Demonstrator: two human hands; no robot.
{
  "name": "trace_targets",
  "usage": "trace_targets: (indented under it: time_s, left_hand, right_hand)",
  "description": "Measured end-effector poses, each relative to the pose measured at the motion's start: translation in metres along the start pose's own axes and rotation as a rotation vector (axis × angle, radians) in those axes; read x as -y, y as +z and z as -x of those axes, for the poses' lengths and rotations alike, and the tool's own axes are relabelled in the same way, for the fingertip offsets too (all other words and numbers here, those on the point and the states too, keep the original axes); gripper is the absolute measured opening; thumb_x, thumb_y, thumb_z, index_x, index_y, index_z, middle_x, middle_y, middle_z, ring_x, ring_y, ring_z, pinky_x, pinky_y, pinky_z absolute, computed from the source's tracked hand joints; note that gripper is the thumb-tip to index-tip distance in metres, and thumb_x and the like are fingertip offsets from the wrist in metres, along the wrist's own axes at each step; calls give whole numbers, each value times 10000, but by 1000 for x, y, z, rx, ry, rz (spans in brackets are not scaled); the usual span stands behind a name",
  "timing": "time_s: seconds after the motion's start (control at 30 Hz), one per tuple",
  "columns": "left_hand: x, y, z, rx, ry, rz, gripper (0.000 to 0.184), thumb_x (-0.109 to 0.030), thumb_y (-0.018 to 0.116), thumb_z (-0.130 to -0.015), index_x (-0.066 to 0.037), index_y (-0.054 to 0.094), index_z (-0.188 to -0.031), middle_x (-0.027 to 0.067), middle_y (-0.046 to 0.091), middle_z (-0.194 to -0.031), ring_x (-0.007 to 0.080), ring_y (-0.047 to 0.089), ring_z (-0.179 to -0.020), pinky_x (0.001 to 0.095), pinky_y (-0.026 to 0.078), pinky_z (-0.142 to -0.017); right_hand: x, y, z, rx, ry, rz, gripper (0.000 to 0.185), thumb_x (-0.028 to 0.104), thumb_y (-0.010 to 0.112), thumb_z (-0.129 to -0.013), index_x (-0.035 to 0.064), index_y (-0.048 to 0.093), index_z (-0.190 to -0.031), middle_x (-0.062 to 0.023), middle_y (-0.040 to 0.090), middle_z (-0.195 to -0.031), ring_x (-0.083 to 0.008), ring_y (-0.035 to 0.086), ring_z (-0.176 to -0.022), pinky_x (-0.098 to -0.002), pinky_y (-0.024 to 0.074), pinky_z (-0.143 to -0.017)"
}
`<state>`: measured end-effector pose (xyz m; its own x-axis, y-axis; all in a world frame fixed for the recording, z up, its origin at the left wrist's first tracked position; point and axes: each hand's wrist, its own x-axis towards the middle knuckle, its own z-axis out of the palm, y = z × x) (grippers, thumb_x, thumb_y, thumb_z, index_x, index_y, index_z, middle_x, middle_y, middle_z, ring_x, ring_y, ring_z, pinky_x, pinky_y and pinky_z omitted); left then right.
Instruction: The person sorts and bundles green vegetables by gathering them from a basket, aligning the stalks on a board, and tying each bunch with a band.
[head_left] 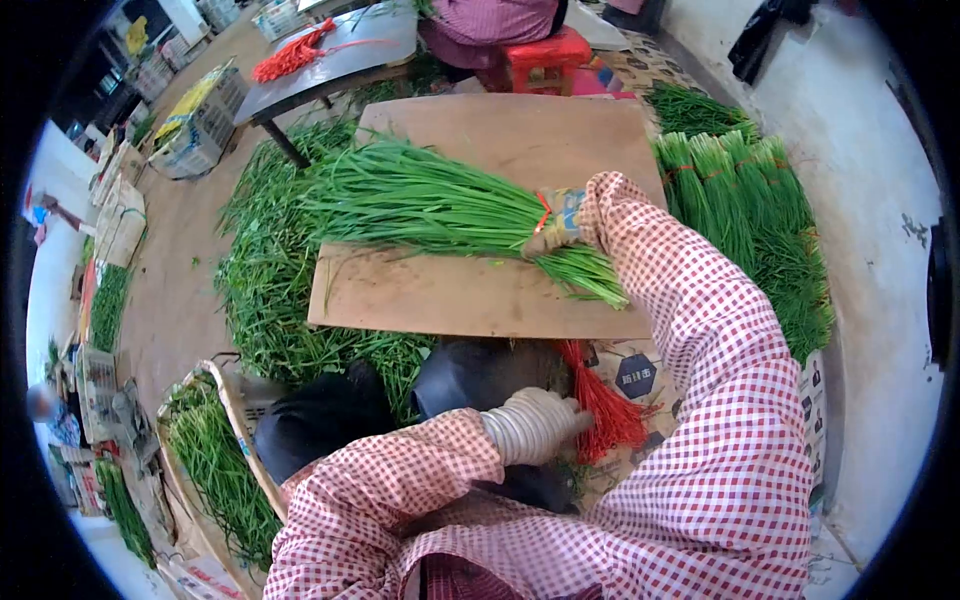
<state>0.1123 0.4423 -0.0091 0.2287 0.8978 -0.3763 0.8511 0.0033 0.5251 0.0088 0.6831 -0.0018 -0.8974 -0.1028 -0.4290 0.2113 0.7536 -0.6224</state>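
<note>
A long bunch of green garlic chives [430, 200] lies across the brown board, its leaves pointing left and its cut ends to the right. My right hand [562, 218], in a worn glove, is wrapped over the bunch near the cut ends. A red strip shows beside its fingers. Lower down, my left hand [545, 425] is beside a hanging bundle of red ties [605, 410] below the board's near edge. Its fingers are blurred, so whether they grip a tie is not clear.
The board [480, 300] spans the middle. Loose leaves [280, 260] cover the floor at left; tied chive bunches [715, 180] stand by the right wall. A basket of greens [215, 440] is lower left. Ahead, a person sits on a red stool [548, 58] near a metal table [350, 50].
</note>
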Motion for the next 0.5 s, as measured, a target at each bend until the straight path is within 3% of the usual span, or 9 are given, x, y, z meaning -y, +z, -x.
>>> trace_targets:
  time_s: [0.03,0.07,0.13,0.17,0.2,0.27,0.33,0.43,0.5]
  left_hand:
    - [0,-14,4,111,-83,199,399,-271,717,-765,-75,629,-1102,133,676,-1023,313,655,-916,404,520,-818]
    - [4,-1,4,97,-94,197,399,-271,717,-765,-75,629,-1102,133,676,-1023,313,655,-916,404,520,-818]
    - [10,22,1,-395,-197,1308,331,-266,646,-858,-42,606,-1098,99,663,-985,264,650,-871,394,520,-788]
    - [14,21,2,-465,-335,1671,432,-331,645,-890,-17,564,-1175,62,644,-1006,212,624,-902,374,504,-834]
    - [32,34,0,-443,-241,1943,570,-416,656,-870,-51,512,-1282,94,616,-1157,248,594,-1040,394,467,-921]
    - [57,50,-10,-518,-58,2117,733,-532,638,-846,-63,435,-1372,116,535,-1316,275,510,-1197,429,394,-1018]
    - [39,13,12,-377,371,2230,838,-605,622,-816,-84,375,-1423,121,451,-1415,297,423,-1294,462,292,-1102]
    - [31,9,19,-748,217,2162,826,-571,691,-778,-80,415,-1383,105,477,-1390,283,444,-1276,464,316,-1099]
    - [18,1,22,-818,290,2072,774,-495,724,-781,-70,436,-1361,106,497,-1362,278,471,-1241,468,359,-1068]
  right_hand:
    - [14,-6,12,34,27,-50,643,345,876,-598,79,637,-1133,-102,698,-1000,-208,657,-926,-361,518,-788]
    - [19,-4,11,36,14,-38,643,345,876,-598,79,637,-1133,-102,698,-1000,-208,657,-926,-361,518,-788]
    - [20,-6,12,49,113,-14,614,285,875,-613,80,636,-1141,-98,698,-980,-200,654,-900,-354,516,-783]
    - [21,-2,14,91,220,-21,610,259,866,-643,83,625,-1174,-82,688,-1036,-177,636,-956,-350,510,-810]
    - [14,10,20,82,214,-18,610,259,866,-643,83,625,-1174,-82,688,-1036,-177,636,-956,-350,510,-810]
    - [-5,45,42,66,-58,-577,535,313,854,-678,107,664,-1134,-48,699,-1022,-169,643,-932,-352,508,-818]
    - [6,75,73,-1,-165,-645,575,314,862,-669,101,647,-1158,-47,692,-1038,-154,629,-950,-354,502,-829]
    - [33,122,115,-165,-337,-795,667,294,880,-645,87,600,-1214,-47,671,-1091,-135,603,-993,-356,492,-857]
    - [34,130,126,-275,-396,-875,720,274,889,-630,79,571,-1245,-49,656,-1128,-131,589,-1018,-356,486,-874]
